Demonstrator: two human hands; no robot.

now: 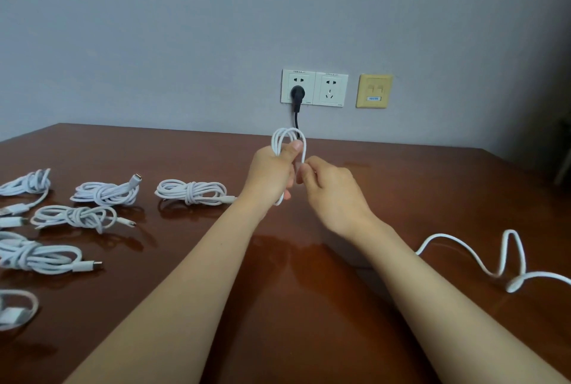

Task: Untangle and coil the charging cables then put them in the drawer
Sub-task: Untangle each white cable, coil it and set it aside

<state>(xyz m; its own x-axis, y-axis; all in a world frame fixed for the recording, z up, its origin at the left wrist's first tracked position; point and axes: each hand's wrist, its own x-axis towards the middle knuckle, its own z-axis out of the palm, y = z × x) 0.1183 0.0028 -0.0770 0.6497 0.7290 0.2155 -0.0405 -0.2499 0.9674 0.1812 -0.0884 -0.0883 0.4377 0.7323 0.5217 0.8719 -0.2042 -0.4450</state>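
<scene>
My left hand (272,173) grips the cable (276,139) loops at 12 o'clock, above the bench (401,186). My right hand (330,189) pinches a strand beside it, fingertips mostly hidden. A loose length (506,260) at 3 o'clock runs off frame. Coils (191,192) lie at 9 o'clock, some cut off.

Home or office room: glossy wooden desk (340,306), grey wall (185,28), twin power sockets (314,88), yellowed network plate (374,91).

A white double socket (314,87) sat on a plain grey-lilac wall (185,28). A black plug (298,94) filled its left outlet, and a yellowed network plate (374,91) hung just right of it. Below it stretched a glossy reddish-brown wooden table (401,192).
</scene>
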